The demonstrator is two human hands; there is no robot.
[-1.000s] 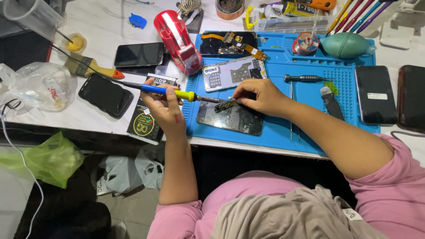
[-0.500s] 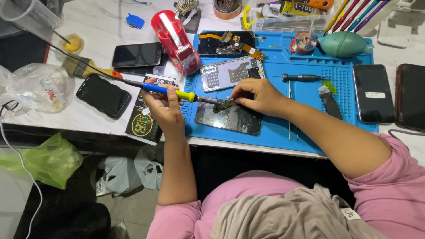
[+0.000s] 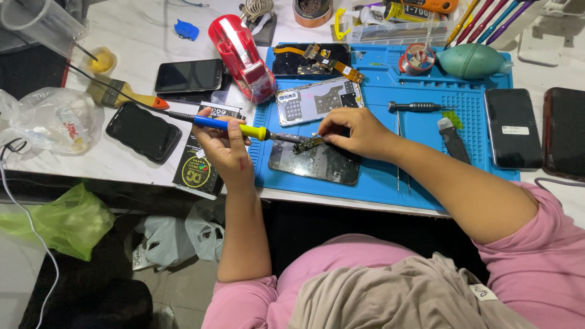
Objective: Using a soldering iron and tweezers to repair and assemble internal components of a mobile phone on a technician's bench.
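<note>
Moved: almost nothing since earlier frames, both hands hold the same pose | left hand (image 3: 224, 146) gripping soldering iron (image 3: 234, 126), tip at small board (image 3: 309, 144) | right hand (image 3: 353, 129) pinching board over phone (image 3: 317, 162) on blue mat (image 3: 426, 131) | progress: soldering seems under way; phone open, unassembled.

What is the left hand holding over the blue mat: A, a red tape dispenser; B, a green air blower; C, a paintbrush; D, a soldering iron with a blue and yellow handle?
D: the left hand grips the soldering iron, its tip reaching the small part pinched by the right hand.
</note>
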